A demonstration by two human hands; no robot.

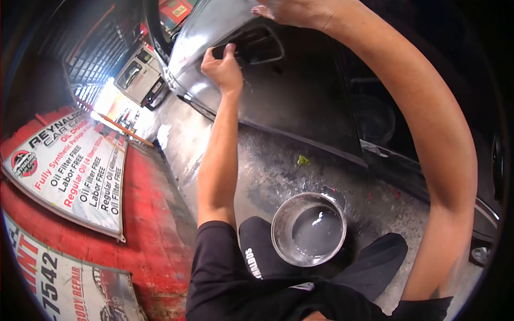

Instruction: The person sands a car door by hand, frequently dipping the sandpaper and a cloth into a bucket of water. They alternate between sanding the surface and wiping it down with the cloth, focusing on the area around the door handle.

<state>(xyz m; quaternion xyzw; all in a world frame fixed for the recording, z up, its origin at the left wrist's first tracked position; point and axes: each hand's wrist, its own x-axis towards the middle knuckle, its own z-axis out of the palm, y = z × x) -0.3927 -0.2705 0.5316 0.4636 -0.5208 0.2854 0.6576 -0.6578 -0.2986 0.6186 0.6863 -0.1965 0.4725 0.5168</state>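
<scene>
My left hand is at the edge of a dark recess in a car's side panel. Its thumb and bent forefinger stand apart, and I see nothing between them. My right hand reaches to the grey upper part of the car panel, partly cut off by the top of the view. The fingers that show are stretched along the surface, with whitish residue on the tips. The dark car door has dull, smeared patches. Between my knees stands a round metal pot with cloudy grey water in it.
A yellow-green scrap lies on the wet concrete floor near the car's sill. Leaning at the red wall on the left are printed sign boards. A white van is parked farther back.
</scene>
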